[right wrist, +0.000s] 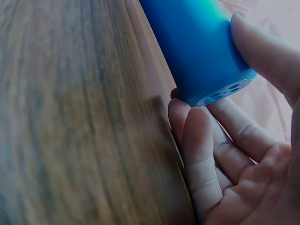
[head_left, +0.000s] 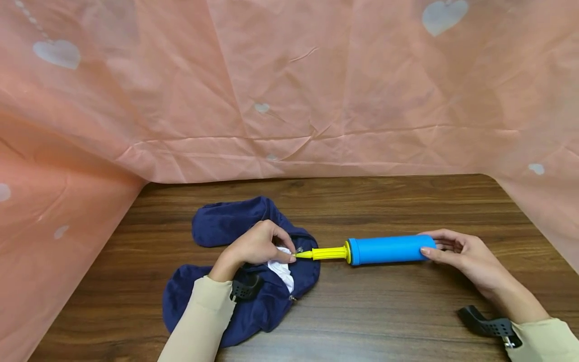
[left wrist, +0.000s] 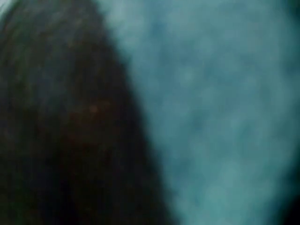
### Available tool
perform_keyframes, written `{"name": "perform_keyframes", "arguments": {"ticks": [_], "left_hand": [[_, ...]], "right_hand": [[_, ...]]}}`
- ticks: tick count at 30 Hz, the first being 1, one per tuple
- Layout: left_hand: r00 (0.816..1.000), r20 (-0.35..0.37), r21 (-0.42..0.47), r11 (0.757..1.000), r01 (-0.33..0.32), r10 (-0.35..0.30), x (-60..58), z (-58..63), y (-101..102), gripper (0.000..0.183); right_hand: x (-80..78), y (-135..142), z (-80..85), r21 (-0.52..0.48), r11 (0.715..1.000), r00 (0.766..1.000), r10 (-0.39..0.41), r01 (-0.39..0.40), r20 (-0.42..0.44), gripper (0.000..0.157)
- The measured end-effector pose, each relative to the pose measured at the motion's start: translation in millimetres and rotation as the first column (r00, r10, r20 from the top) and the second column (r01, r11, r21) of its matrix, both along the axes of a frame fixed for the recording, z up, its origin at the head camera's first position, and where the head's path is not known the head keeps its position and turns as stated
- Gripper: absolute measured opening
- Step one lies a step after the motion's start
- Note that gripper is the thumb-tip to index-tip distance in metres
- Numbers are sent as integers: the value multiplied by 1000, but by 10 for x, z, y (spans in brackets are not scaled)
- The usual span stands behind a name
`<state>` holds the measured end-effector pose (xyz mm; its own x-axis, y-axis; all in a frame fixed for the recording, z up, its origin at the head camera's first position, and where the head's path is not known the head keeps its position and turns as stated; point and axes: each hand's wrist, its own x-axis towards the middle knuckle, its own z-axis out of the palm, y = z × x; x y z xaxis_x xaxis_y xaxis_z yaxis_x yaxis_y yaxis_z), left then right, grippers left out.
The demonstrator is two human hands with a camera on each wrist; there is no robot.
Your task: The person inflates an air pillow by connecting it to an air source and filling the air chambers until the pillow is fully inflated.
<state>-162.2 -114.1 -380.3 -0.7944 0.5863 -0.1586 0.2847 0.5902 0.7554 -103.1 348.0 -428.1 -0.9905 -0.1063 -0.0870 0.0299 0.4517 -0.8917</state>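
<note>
A navy U-shaped neck pillow lies on the table, its zippered edge parted around a white inner lining. My left hand reaches over it and pinches at the tip of the yellow nozzle of a hand pump; the fingers hide what the tip meets. The pump's blue barrel stretches to the right. At its far end my right hand grips it between thumb and fingers. Small holes show in the barrel's end cap in the right wrist view. Close, blurred cloth fills much of the left wrist view.
The dark wood table carries everything. Pink cloth with pale hearts hangs behind it and along both sides. A black wrist strap is on the left arm, another black strap on the right.
</note>
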Motion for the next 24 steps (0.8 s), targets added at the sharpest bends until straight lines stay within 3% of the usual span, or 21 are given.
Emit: {"name": "perform_keyframes", "arguments": {"ticks": [5, 9, 12, 13, 18, 24], "left_hand": [[999, -33, -68, 998, -12, 10, 7, 34, 54, 5], [994, -110, -94, 996, 2, -12, -3, -9, 65, 7], [992, -129, -104, 995, -4, -9, -1, -14, 74, 7], [994, -112, -115, 993, -20, 7, 21, 32, 93, 6], [995, -101, -106, 994, -18, 8, 19, 36, 79, 5], [996, -90, -71, 997, -32, 25, 15, 25, 46, 6]], "right_hand": [[-17, -5, 13, 22, 1000, 1000, -4, 4, -11, 27], [-18, -13, 7, 22, 1000, 1000, -6, 6, 3, 27], [-17, -16, 5, 27, 1000, 1000, -2, 2, 7, 27], [-16, -14, 6, 28, 1000, 1000, 1, -1, 4, 28], [-3, 59, 24, 26, 1000, 1000, 16, -15, -20, 37], [-4, 379, -19, -22, 1000, 998, 10, -11, -58, 45]]}}
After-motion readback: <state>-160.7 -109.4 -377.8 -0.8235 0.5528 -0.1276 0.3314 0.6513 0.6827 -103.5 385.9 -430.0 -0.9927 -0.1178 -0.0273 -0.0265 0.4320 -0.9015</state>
